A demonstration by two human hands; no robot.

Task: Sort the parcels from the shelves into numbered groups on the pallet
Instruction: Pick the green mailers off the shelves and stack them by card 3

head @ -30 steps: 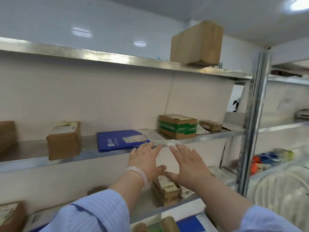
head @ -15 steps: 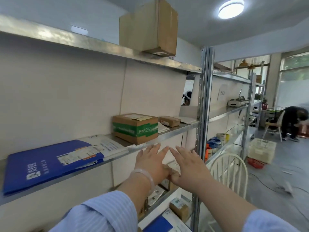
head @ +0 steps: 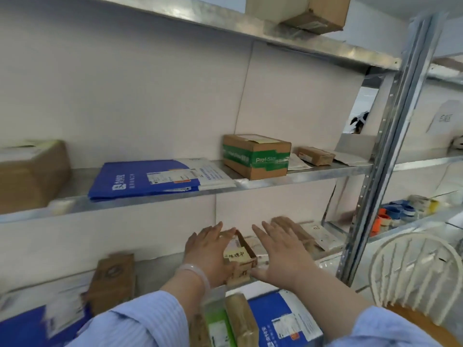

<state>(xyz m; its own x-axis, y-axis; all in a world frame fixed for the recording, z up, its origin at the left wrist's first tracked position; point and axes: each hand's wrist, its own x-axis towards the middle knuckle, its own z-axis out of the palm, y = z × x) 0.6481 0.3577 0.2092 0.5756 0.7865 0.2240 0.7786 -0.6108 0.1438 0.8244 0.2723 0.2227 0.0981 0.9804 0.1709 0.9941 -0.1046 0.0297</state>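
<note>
My left grip and right grip flank the small parcel on the lower shelf, fingers straight, holding nothing. Beyond, higher up, a blue mailer and a green-banded box lie on the middle shelf.

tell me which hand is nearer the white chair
Right. The right hand is left of the chair, across the shelf post; the left hand is farther left, beyond the small box.
</note>
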